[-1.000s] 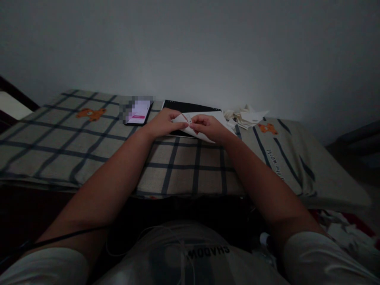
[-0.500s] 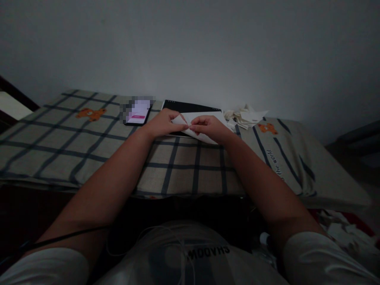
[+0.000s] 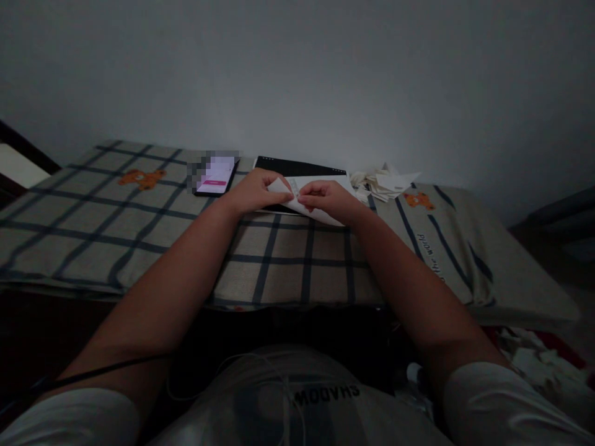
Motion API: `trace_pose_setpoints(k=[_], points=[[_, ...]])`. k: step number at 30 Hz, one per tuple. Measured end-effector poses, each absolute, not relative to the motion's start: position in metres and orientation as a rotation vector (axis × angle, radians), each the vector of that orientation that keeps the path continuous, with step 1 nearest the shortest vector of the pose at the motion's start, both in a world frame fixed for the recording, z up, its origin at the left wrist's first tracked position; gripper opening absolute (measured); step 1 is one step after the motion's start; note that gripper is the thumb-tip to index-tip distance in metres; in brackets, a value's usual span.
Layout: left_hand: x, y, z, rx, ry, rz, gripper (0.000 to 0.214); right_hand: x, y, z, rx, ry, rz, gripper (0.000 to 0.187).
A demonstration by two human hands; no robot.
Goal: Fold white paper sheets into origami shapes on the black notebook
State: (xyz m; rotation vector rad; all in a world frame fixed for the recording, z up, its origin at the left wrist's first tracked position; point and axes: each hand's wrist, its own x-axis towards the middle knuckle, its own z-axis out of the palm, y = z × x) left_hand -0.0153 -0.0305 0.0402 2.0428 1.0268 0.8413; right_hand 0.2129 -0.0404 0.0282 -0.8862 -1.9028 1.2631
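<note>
A white sheet of paper [image 3: 320, 184] lies partly folded on a black board [image 3: 297, 167] at the far side of a plaid cushion. My left hand [image 3: 255, 193] is closed, pinching a folded corner of the paper near its middle. My right hand [image 3: 328, 199] is closed too, pinching the same paper just to the right. The fingertips of both hands nearly meet at the fold.
A lit phone [image 3: 216, 175] lies left of the board. A heap of folded white paper pieces [image 3: 383, 181] sits at the right. The plaid cushion [image 3: 139, 217] with orange bear prints spreads across the view, against a grey wall. More crumpled white things lie at the lower right.
Both hands stay on the paper; the fingers have shifted slightly along the fold, and the folded flap under my left hand sits a little differently.
</note>
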Motion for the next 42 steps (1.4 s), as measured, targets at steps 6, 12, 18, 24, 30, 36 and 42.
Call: trace_pose_setpoints(k=[6,12,18,24,30,36,42], points=[[-0.0156,-0.0321,0.0413,2.098,0.976,0.776,0.027,0.2127,-0.0422,0.0291,-0.914,-1.965,1.263,0.017],[-0.0135,-0.0355,0.0433,2.092,0.965,0.773,0.027,0.2114,-0.0444,0.0286,-0.917,-1.934,1.299,0.022],[-0.0128,-0.0349,0.0439,2.123,0.949,0.748,0.027,0.2106,-0.0436,0.0289,-0.885,-2.014,1.269,0.019],[-0.0153,-0.0319,0.0431,2.141,0.980,0.795,0.026,0.2116,-0.0438,0.0282,-0.877,-1.938,1.307,0.020],[-0.0146,-0.0337,0.0441,2.126,0.979,0.736,0.025,0.2133,-0.0434,0.0282,-0.934,-1.989,1.268,0.022],[-0.0140,-0.0331,0.0427,2.126,0.986,0.722,0.023,0.2127,-0.0432,0.0295,-0.917,-2.081,1.227,0.021],[-0.0160,-0.0316,0.0442,2.128,1.002,0.763,0.023,0.2134,-0.0434,0.0297,-0.895,-2.010,1.235,0.019]])
